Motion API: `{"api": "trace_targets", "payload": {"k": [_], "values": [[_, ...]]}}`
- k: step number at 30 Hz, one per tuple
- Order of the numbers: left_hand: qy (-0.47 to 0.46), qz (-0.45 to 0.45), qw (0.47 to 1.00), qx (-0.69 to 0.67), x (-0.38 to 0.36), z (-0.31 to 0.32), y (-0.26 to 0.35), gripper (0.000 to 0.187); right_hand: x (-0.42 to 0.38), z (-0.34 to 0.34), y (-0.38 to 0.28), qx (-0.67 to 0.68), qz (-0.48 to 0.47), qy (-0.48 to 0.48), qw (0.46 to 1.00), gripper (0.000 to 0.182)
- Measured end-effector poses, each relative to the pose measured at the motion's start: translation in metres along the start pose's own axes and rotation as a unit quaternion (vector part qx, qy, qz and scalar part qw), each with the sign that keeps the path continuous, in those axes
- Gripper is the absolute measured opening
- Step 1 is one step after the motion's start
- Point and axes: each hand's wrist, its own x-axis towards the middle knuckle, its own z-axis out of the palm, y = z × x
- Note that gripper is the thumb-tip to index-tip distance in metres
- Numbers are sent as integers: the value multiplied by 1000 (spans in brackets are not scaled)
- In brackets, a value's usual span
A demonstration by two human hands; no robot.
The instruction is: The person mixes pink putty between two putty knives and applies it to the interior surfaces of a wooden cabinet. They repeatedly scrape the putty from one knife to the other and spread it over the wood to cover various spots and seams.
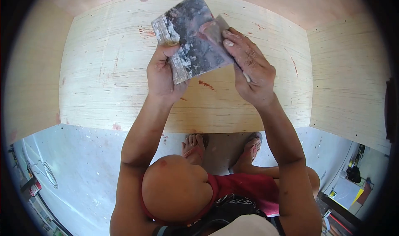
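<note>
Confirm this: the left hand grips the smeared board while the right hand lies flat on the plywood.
No: the head view shows the right hand off the plywood, holding a scraper against the smeared board, which the left hand grips.

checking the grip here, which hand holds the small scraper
The right hand, its fingers on the small scraper; the left hand instead grips the larger, smeared board.

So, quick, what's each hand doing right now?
Left hand: closed, gripping the smeared board by its edge.
Right hand: closed around a flat scraper, held against the board's face beside some pinkish paste.
</note>
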Motion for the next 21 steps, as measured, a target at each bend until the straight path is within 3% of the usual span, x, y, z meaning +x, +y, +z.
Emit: {"api": "trace_targets", "payload": {"k": [3,5,6,8,10,17,21], "values": [[-14,14,1000,-12,0,-13,8,34,-5,-11,12,-65,16,-37,997,46],[-24,18,999,-26,1,-9,12,34,-5,-28,20,-202,19,-186,961,44],[-11,53,999,-2,0,-6,13,34,-5,-34,22,-201,17,-188,961,44],[9,92,996,18,-1,-4,10,34,-2,-42,22,-195,37,-101,975,43],[52,166,979,111,4,-4,6,32,10,-47,12,-221,9,-111,969,43],[54,171,965,190,12,-8,-5,34,39,-43,-11,-292,-86,-171,937,36],[48,157,964,208,13,-6,-7,34,45,-42,-9,-322,-92,-218,917,35]]}}
